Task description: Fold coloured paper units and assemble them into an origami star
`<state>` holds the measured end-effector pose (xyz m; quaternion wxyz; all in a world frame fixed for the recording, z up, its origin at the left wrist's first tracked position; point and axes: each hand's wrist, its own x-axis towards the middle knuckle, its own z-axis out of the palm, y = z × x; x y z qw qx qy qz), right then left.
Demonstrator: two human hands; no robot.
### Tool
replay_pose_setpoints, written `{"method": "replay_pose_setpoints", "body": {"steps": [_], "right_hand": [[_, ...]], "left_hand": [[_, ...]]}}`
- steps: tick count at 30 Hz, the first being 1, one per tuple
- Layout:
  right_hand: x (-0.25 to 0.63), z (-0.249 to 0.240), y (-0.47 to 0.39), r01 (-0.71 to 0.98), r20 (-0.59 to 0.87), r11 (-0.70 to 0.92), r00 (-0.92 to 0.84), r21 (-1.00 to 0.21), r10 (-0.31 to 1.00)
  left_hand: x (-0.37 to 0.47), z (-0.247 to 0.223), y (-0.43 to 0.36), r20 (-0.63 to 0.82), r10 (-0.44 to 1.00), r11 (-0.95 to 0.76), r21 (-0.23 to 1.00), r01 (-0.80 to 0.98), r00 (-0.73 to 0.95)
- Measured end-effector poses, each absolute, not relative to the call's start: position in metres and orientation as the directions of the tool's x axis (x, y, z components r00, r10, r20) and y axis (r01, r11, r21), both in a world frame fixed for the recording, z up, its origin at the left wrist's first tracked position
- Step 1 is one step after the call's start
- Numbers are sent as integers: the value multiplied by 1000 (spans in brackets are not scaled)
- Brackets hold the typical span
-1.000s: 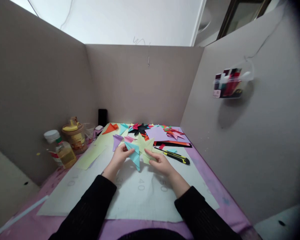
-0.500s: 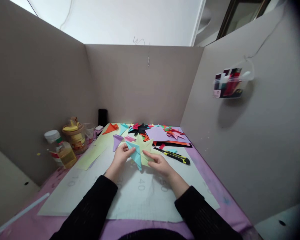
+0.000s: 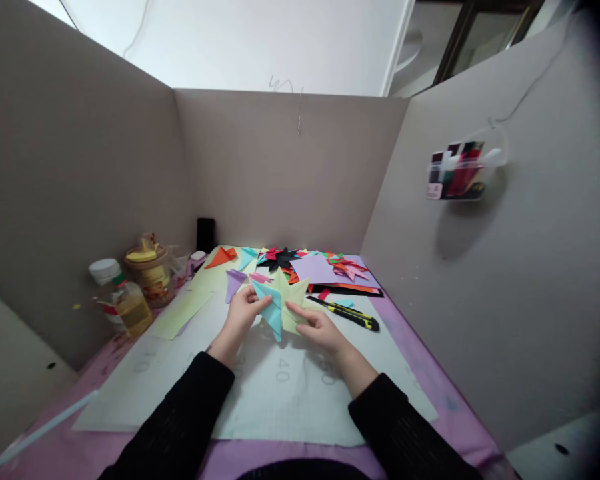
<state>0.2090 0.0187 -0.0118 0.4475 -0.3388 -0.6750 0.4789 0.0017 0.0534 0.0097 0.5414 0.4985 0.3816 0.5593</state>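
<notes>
Pinching the blue folded paper between thumb and fingers, the left hand holds it over the left part of a pale green paper star, both raised above the numbered white sheet. The right hand lays a fingertip on the star's face, probably to steady it; whether its grip is closed on the paper cannot be told. Tilting both faces toward the wearer likely keeps the folds in sight.

Just beyond lie a purple folded piece and an orange one. The utility knife rests to the right, apart from the fingers, and a lavender square sits on the crowded paper pile. Pink cloth covers the worktop.

The left fingertips are hidden behind the blue paper, which also masks some of the star. The pile's lower layers and the numerals under the forearms are hard to make out.
</notes>
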Motion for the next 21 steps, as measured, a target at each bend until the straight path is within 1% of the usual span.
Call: {"method": "replay_pose_setpoints", "body": {"steps": [6, 14, 21], "right_hand": [[208, -10, 17, 31, 278, 310, -370, -950, 887], [209, -7, 16, 47, 280, 321, -381, -946, 881], [205, -7, 14, 39, 252, 290, -388, -956, 886]], "left_hand": [[3, 8, 54, 138, 987, -118, 969, -219, 77], [-3, 17, 54, 85, 988, -61, 980, -188, 127], [3, 15, 52, 88, 994, -77, 985, -155, 69]]}}
